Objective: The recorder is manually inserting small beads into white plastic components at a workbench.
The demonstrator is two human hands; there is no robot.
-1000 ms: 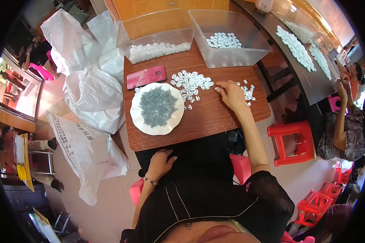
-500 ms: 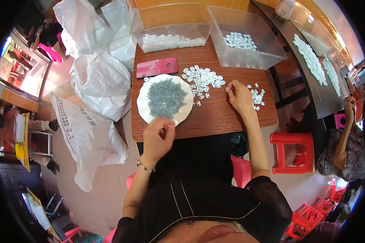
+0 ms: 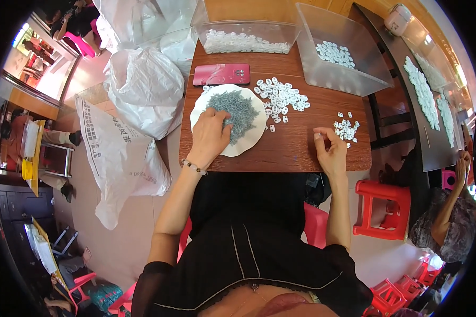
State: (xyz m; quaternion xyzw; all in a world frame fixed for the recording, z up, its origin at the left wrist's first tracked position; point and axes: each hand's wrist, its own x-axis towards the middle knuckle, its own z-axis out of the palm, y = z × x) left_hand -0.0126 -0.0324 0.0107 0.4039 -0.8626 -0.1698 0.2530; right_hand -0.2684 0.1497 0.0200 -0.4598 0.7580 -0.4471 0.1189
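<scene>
While her left hand [image 3: 212, 131] digs, fingers curled, into grey pieces on a round white plate [image 3: 201, 111], the right hand [image 3: 330, 150] pinches closed (contents unclear) beside small white plastic parts [image 3: 346, 128] within reach.

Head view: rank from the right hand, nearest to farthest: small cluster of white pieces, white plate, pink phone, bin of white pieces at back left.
From the right hand:
1. Small cluster of white pieces, just beyond its fingers, toward the table's right edge.
2. White plate with grey bits, to its left, under the left hand.
3. Pink phone, behind the plate.
4. Clear bin of white pieces, back left edge.
</scene>
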